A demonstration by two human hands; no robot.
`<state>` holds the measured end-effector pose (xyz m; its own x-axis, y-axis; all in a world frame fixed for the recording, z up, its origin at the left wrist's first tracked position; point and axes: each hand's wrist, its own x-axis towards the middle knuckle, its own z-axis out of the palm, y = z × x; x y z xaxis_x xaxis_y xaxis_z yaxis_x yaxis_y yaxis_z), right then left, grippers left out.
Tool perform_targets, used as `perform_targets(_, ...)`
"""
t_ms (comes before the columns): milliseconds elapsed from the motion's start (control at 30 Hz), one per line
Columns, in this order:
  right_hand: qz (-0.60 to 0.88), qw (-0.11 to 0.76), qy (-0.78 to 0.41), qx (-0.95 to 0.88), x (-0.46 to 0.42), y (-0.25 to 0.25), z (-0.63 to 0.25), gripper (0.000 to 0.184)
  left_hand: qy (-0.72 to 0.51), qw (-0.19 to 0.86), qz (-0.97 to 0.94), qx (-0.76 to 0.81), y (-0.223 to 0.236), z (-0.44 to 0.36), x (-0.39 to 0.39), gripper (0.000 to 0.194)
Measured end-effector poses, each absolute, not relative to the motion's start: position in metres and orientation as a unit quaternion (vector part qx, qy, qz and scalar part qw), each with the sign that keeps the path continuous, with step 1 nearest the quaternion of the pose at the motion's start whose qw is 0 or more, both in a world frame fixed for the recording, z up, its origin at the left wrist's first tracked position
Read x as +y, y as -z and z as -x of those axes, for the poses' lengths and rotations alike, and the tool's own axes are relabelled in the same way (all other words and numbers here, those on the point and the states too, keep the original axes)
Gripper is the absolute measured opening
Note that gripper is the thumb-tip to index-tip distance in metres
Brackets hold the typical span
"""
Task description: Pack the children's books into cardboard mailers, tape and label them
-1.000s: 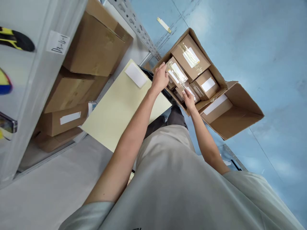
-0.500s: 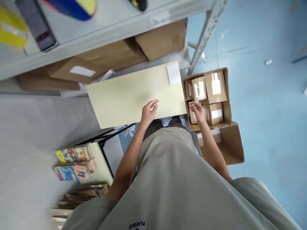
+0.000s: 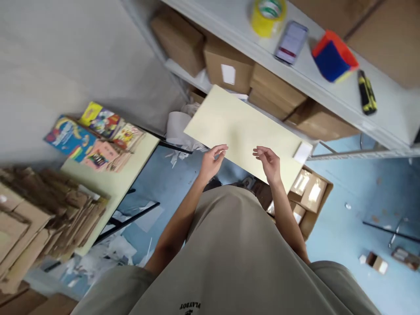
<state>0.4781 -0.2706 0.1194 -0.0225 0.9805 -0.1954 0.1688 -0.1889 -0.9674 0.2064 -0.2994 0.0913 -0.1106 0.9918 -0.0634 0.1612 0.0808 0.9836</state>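
My left hand [image 3: 212, 162] hovers at the near edge of a pale yellow tabletop [image 3: 243, 127], fingers curved and apart, with nothing in it. Over the right part of that tabletop hangs my right hand [image 3: 269, 162], likewise empty, its fingers loosely bent and spread. A gap separates the two hands. A small white stack of labels or paper [image 3: 302, 152] lies at the tabletop's right end. Just beyond it, a large open carton [image 3: 323, 192] holds several small taped boxes [image 3: 306, 186], partly hidden behind my right forearm.
A grey shelf [image 3: 256, 46] bears yellow tape [image 3: 268, 17], a phone [image 3: 291, 42], a red-and-blue object [image 3: 333, 57] and a black-and-yellow cutter [image 3: 366, 92]. Cartons [image 3: 229, 61] sit below. Left, a second table [image 3: 144, 151] carries colourful packs [image 3: 74, 138] and folded cardboard [image 3: 65, 210].
My view has turned left, bringing the second table and its cardboard further into sight. My right hand has gone from above the carton to above the tabletop. Both hands stay empty.
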Motion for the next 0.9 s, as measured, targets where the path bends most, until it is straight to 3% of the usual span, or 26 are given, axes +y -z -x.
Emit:
perform_targets(233, 0.457, 0.309, -0.583, -0.596, -0.242, -0.129, -0.289, 0.053, -0.555, 0.362, -0.4, 0.633, -0.098, -0.071, -0.346, 0.036)
perform_targets(500, 0.336, 0.192, -0.631, -0.672, -0.224, -0.135, -0.124, 0.063, -0.624, 0.262, -0.226, 0.7, -0.094, 0.043, -0.414, 0.044)
perform_targets(667, 0.27, 0.12, -0.675, -0.676, -0.211, -0.113, -0.032, 0.067, -0.645, 0.207, -0.134, 0.723, -0.084, 0.103, -0.438, 0.053)
perform_targets(900, 0.226, -0.001, -0.72, -0.656, -0.2, -0.07, 0.097, 0.071, -0.617, 0.173, -0.064, 0.765, -0.075, 0.195, -0.441, 0.047)
